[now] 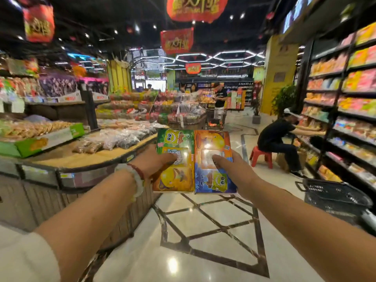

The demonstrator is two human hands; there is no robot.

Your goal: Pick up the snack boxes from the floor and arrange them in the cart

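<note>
I hold two flat cartoon snack boxes side by side at arm's length, chest high above the floor. My left hand (156,159) grips the green and yellow box (175,139), thumb across its front. My right hand (232,169) grips the orange and blue box (213,143) the same way. The two boxes touch along their inner edges. At the right edge a black basket cart (335,197) stands on the floor, lower than the boxes and about an arm's length to their right. I see no boxes on the floor.
A curved wooden display counter (85,159) with bagged snacks runs along my left. Tall snack shelves (345,110) line the right. A person (276,137) sits on a red stool (261,157) at those shelves. A metal shopping cart (216,119) stands farther down the aisle.
</note>
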